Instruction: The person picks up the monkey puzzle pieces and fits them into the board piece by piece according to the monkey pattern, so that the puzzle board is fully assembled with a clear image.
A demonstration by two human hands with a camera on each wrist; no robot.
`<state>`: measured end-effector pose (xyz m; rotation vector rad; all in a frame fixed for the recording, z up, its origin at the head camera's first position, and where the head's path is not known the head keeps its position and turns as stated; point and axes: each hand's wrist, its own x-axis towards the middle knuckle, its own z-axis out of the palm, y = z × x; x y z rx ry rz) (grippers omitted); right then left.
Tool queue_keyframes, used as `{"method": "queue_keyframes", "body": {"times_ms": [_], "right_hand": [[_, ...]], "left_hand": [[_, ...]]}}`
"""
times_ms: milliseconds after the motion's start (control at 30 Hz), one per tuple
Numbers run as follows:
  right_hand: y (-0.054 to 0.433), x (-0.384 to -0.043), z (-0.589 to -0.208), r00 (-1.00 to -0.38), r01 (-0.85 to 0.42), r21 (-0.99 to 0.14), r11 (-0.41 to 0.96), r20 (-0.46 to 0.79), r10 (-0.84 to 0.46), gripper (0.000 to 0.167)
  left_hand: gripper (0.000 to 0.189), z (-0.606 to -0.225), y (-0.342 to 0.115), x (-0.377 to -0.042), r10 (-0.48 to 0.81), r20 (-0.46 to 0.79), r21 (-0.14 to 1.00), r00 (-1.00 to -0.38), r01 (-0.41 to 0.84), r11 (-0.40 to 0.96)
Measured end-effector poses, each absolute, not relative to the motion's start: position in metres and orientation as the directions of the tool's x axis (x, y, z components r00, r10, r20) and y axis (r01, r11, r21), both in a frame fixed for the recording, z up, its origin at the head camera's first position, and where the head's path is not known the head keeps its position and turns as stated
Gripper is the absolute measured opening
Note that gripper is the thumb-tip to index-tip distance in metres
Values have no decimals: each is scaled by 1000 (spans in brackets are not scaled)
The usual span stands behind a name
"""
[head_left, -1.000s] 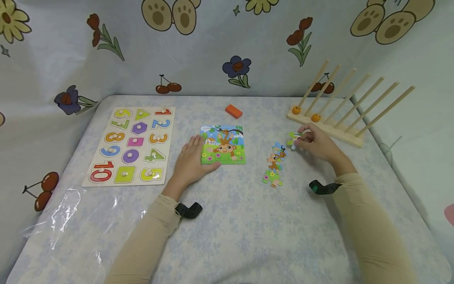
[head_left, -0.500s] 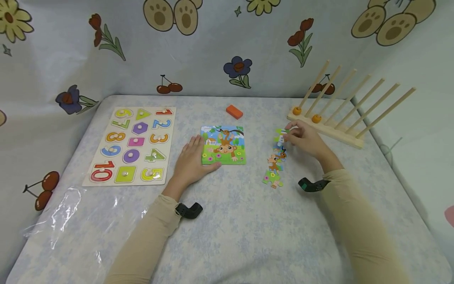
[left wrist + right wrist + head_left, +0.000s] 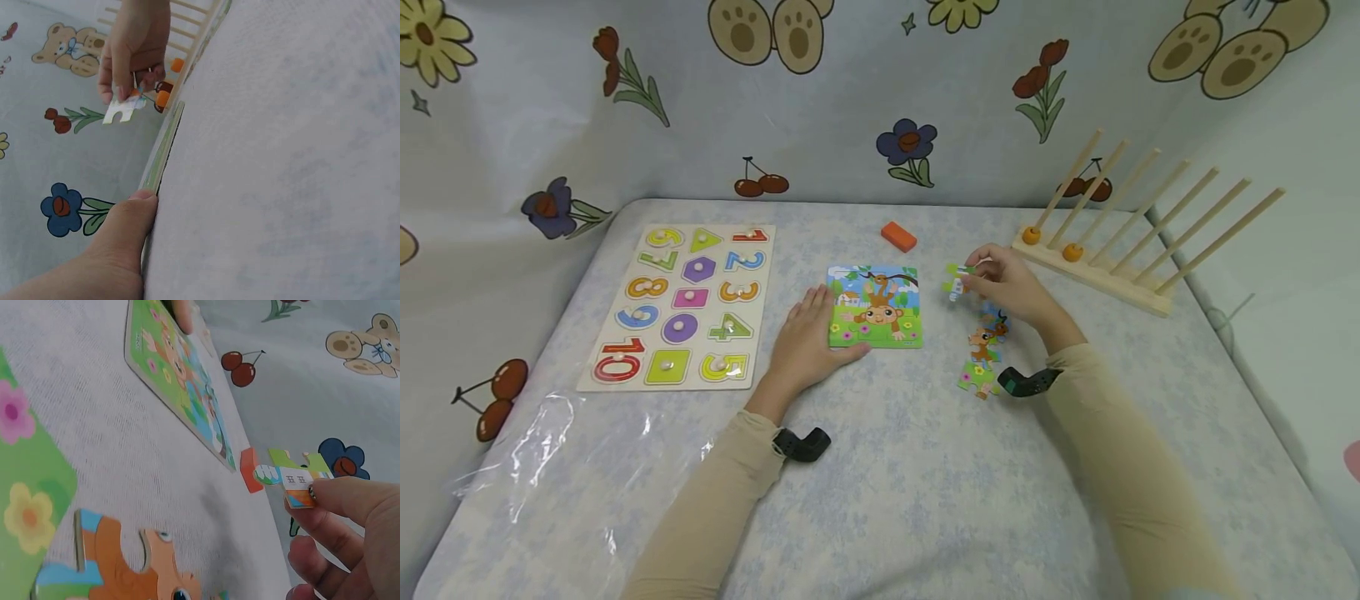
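In the head view my left hand [image 3: 805, 346] rests along the left side of a square monkey puzzle [image 3: 875, 308], fingers straight and thumb by its lower edge. The left wrist view has the thumb [image 3: 128, 222] right at the puzzle's edge [image 3: 164, 150]. Between thumb and fingers my right hand [image 3: 1018, 287] pinches a jigsaw piece [image 3: 957, 282], held up right of the puzzle. Green, white and orange print shows on this piece [image 3: 299, 479] in the right wrist view. Below the right hand lie loose jigsaw pieces, among them a monkey piece [image 3: 982, 343] and a flowered green piece [image 3: 976, 379].
A number-and-shape board [image 3: 676, 308] lies at the left, with clear plastic wrap [image 3: 538, 442] in front of it. Behind the puzzle is an orange block [image 3: 898, 237]. A wooden peg rack [image 3: 1097, 275] with orange beads stands at the back right.
My right hand has picked up the jigsaw piece from near the rack and carried it left, past the loose pieces, toward the puzzle. The left hand has stayed in place.
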<state>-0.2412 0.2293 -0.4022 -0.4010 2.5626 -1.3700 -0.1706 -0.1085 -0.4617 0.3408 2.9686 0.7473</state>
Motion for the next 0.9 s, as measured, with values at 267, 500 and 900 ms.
{"method": "queue_keyframes", "body": {"times_ms": [267, 500, 900], "right_hand": [[207, -246, -403, -931, -129, -849, 512, -74, -358, 26], [192, -246, -405, -932, -107, -837, 536, -103, -347, 26], [173, -245, -404, -920, -150, -841, 520, -74, -385, 23]], "left_hand": [[117, -462, -108, -171, 230, -8, 468, -973, 199, 861], [118, -463, -108, -172, 232, -8, 470, -973, 201, 860], [117, -462, -109, -172, 229, -8, 469, -973, 198, 861]]}}
